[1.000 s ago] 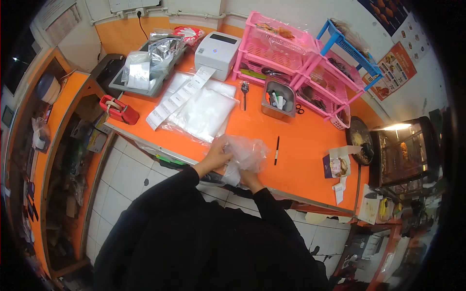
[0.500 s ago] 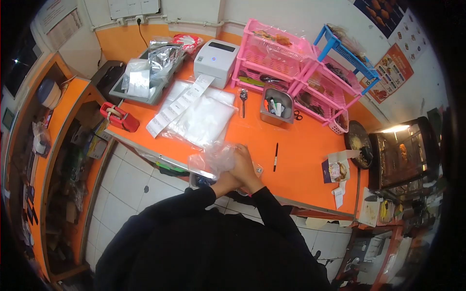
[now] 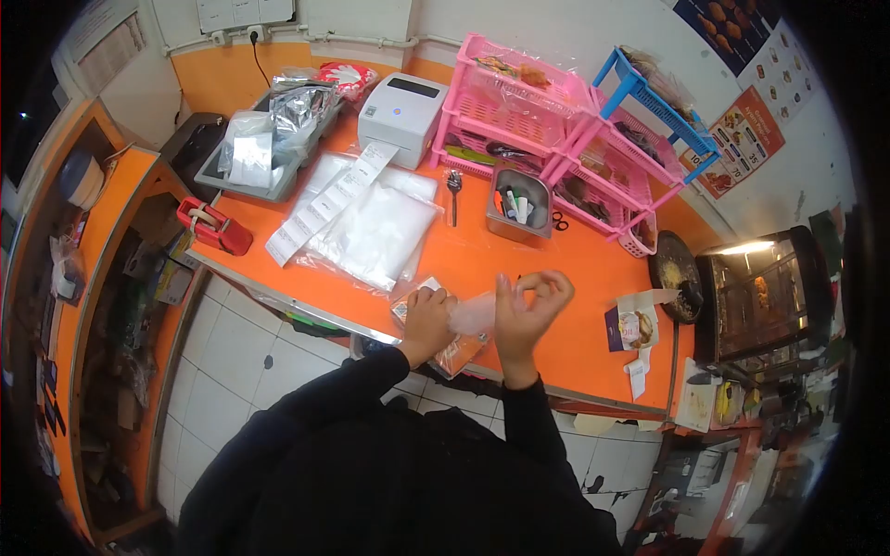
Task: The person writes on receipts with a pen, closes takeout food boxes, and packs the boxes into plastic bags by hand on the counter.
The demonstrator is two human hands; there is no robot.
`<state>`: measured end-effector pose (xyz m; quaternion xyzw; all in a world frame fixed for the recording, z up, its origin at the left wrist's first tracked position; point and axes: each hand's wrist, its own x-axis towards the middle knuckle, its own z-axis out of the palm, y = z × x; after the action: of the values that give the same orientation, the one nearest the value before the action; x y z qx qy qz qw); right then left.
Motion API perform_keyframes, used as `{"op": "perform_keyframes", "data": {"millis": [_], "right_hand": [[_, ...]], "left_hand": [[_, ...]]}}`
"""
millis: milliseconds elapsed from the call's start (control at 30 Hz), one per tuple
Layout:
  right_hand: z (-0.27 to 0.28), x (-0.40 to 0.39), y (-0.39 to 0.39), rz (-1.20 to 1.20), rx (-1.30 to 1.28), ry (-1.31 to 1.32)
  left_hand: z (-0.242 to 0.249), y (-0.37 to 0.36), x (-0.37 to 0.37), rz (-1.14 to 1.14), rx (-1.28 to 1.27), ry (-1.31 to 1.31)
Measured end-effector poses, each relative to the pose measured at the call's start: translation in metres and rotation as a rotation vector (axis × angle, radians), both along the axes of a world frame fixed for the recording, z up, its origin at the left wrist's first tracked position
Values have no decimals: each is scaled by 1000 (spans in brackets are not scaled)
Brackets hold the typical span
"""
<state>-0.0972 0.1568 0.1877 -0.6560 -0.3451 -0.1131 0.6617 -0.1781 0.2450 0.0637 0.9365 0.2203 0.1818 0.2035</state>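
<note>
My left hand [image 3: 429,326] is closed around a clear plastic bag [image 3: 472,315] at the front edge of the orange counter. Under and beside that hand, packaging with orange and white parts [image 3: 457,354] shows through the plastic; what it holds cannot be made out. The bag's loose end stretches right to my right hand [image 3: 528,320]. That hand is raised, its thumb upright and apart from the bent fingers; the plastic meets it near the thumb. A stack of clear bags [image 3: 382,243] lies just beyond, with a printed label strip [image 3: 324,211] across it.
A label printer [image 3: 400,116], a grey tray of bags [image 3: 206,176] and a red tape dispenser [image 3: 221,228] stand at left. Behind are a spoon [image 3: 453,196], a metal tin with markers [image 3: 501,221] and pink racks [image 3: 519,116]. Rightward sit an open food box [image 3: 618,332] and a lit display warmer [image 3: 762,296].
My hands, together around the bag before, have come apart. My right hand has moved right and its fingers have spread. The orange and white packaging now shows, and the pen is mostly hidden.
</note>
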Motion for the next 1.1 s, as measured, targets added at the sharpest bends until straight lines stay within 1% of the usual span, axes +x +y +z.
{"op": "perform_keyframes", "data": {"millis": [33, 100, 133, 200, 267, 300, 367, 400, 467, 567, 600, 700, 733, 800, 867, 900, 967, 1033, 1100], "right_hand": [[23, -4, -6, -177, -111, -404], [42, -16, -16, -121, -342, -887], [41, -29, -25, 116, -461, -956], [18, -29, -31, 287, -684, -1117], [-59, 4, -27, 137, -889, -1336], [-74, 20, -27, 171, -942, -1317], [-87, 48, -29, 249, -1046, -1287], [-87, 48, -27, 315, -1216, -1044], [-89, 46, -21, 429, -1498, -522], [-130, 66, -26, 804, -1107, 430], [-126, 60, -28, 748, -1142, 300], [-78, 24, -30, 570, -1217, -110], [-64, 14, -29, 508, -1231, -246], [-62, 14, -30, 420, -1214, -571], [-80, 28, -34, 358, -1141, -943], [-90, 31, -36, 362, -1139, -848], [-107, 37, -36, 376, -1121, -670], [-114, 45, -30, 550, -1099, -72], [-122, 50, -28, 691, -1023, 544]], "left_hand": [[-2, 1, 2, 6, -2, -49], [-12, 0, 2, 19, -10, -145], [-6, 0, 1, 1, -10, -165], [3, -2, -4, -43, -13, -200], [-16, -4, 0, -29, 55, -141], [-22, -2, 3, -17, 94, -116], [-8, 0, -1, -67, 86, -132], [-4, 0, -5, -90, 79, -135], [-12, 3, -9, -124, 100, -144], [-7, 2, -11, -148, 208, -180], [-5, 1, -13, -154, 256, -192], [-7, 3, -12, -160, 320, -102], [-8, 6, -11, -180, 270, -86], [-9, 8, -10, -233, 166, -53], [-7, 5, -11, -231, 182, -13], [-4, 6, -9, -229, 194, 3], [-9, 4, -10, -196, 213, -65], [-11, 2, -14, -176, 240, -108], [-13, 0, -18, -183, 272, -132]]}}
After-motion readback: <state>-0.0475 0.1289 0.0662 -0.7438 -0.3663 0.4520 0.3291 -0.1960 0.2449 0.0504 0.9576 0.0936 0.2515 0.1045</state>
